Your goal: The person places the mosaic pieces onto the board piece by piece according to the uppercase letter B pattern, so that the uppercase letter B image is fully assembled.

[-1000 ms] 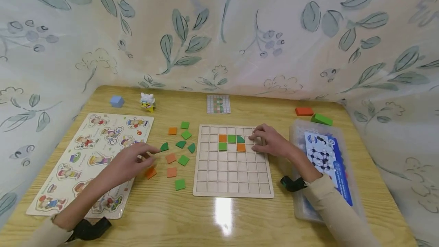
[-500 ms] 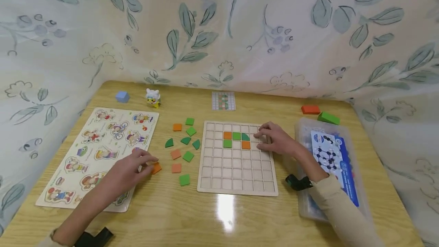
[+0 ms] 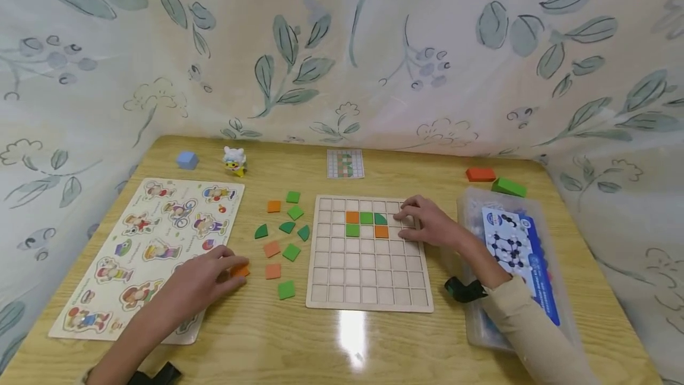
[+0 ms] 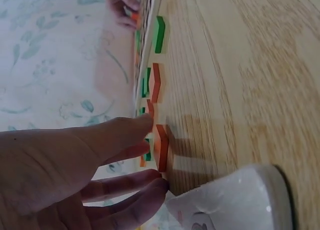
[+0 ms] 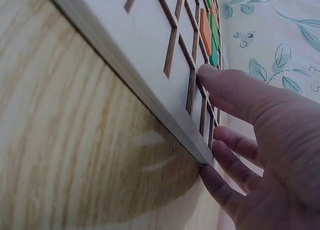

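A wooden grid board lies mid-table with a few orange and green tiles set in its upper rows. My right hand rests on the board's upper right part. In the right wrist view the thumb presses on the grid and the other fingers lie along the board's edge. To the board's left lie several loose orange and green tiles. My left hand pinches one orange tile, which lies flat on the table. The left wrist view shows thumb and fingers at opposite ends of that orange tile.
A picture puzzle board lies at the left, under my left forearm. At the back stand a blue cube, a toy sheep and a pattern card. An orange block, a green block and a clear plastic box are at the right.
My left hand drew back from the green curved tiles toward me and settled on the orange tile. The right hand stayed on the board.
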A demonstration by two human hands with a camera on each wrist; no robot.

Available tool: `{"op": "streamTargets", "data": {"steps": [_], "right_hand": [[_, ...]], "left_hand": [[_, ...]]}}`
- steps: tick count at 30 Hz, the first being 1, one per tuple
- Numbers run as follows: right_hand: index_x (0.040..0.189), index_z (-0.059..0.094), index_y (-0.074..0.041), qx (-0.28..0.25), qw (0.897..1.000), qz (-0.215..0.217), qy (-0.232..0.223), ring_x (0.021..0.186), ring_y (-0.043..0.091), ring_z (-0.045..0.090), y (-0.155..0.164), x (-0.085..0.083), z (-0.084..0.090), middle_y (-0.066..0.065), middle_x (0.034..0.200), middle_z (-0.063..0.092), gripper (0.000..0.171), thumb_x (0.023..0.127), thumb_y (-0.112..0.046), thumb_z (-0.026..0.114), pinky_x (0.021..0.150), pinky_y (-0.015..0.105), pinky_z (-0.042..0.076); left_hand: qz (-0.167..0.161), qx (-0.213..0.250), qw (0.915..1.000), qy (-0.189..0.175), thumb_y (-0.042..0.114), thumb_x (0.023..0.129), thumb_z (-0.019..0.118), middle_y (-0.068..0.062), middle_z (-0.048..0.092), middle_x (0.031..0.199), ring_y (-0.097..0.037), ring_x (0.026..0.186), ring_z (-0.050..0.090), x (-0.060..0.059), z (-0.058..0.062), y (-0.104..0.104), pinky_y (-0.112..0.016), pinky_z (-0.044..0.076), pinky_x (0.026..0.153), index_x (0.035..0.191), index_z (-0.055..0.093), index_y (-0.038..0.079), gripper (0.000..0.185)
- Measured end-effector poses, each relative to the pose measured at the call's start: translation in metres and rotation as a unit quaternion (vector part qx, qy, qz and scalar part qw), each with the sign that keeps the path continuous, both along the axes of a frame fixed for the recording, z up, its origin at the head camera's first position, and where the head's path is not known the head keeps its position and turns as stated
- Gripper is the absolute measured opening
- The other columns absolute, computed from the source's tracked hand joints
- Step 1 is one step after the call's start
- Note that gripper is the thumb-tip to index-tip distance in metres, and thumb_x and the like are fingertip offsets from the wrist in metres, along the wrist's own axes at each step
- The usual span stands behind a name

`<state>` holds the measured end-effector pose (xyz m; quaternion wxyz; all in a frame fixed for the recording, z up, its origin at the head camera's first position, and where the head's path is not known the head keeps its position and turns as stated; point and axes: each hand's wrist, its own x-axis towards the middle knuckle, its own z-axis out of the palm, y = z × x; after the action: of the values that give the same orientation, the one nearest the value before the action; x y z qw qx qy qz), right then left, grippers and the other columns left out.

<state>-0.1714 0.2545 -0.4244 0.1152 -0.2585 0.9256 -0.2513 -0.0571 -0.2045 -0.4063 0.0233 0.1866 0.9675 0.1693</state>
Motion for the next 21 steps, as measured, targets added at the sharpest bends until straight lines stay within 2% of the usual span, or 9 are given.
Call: {"op": "streamTargets", "data": {"steps": [8,13,17,21], "right_hand": [[0.116,0.069,-0.011,0.002,1.0,-0.005,0.008,0.115,0.035,0.047,0.0001,0.0024,0.0021,0.018,0.126,0.051,0.032,0.086,-0.022,0.074,0.091,0.048,0.041],[0.115,0.069,-0.012,-0.003,1.0,-0.005,0.007,0.113,0.035,0.047,-0.0005,0.0045,0.0016,0.018,0.125,0.051,0.031,0.086,-0.023,0.074,0.089,0.048,0.041],[0.115,0.069,-0.011,-0.002,1.0,-0.004,0.004,0.114,0.035,0.047,-0.0011,0.0037,0.0009,0.017,0.125,0.051,0.031,0.086,-0.023,0.074,0.091,0.048,0.041],[0.115,0.069,-0.012,0.001,1.0,-0.006,0.003,0.115,0.034,0.047,-0.0014,0.0014,0.0004,0.016,0.126,0.051,0.031,0.085,-0.021,0.074,0.092,0.048,0.041]], "left_hand": [[-0.02,-0.043,0.9988,0.009,0.03,0.082,0.076,0.004,0.062,0.101,-0.004,0.07,0.053,0.0001,0.0029,0.0068,-0.022,0.038,0.054,0.111,0.071,0.023,0.031],[-0.025,-0.074,0.9962,0.039,0.028,0.082,0.077,0.002,0.062,0.101,-0.008,0.07,0.055,0.0037,-0.0018,0.0095,-0.021,0.038,0.051,0.11,0.072,0.024,0.029],[-0.025,-0.072,0.9956,0.055,0.026,0.08,0.078,0.002,0.062,0.099,-0.008,0.069,0.056,0.0054,-0.0039,0.0091,-0.02,0.038,0.051,0.109,0.072,0.023,0.029],[-0.025,-0.054,0.997,0.05,0.025,0.08,0.078,0.003,0.061,0.099,-0.005,0.068,0.054,0.0037,-0.0041,0.0077,-0.02,0.037,0.052,0.109,0.072,0.023,0.029]]}}
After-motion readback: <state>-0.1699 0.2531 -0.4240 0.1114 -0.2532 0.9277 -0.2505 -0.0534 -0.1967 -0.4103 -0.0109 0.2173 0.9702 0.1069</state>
